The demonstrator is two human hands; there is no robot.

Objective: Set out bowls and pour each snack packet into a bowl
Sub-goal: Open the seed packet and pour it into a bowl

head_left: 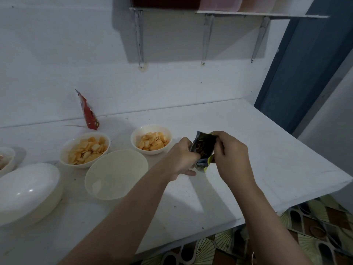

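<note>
Both my hands hold a small dark snack packet (204, 147) above the white counter, right of the bowls. My left hand (181, 157) grips its left side and my right hand (230, 152) pinches its top right corner. An empty white bowl (116, 174) sits tilted just left of my left forearm. Behind it stand two white bowls filled with orange crackers, one at the left (85, 149) and one at the right (151, 139). A red packet (88, 111) leans against the wall at the back.
A large overturned white bowl (26, 190) lies at the left, with another bowl (5, 159) partly cut off at the frame edge. The white counter (267, 150) ends at the right and front edges above a patterned floor (315, 226). A wall shelf (219, 14) hangs overhead.
</note>
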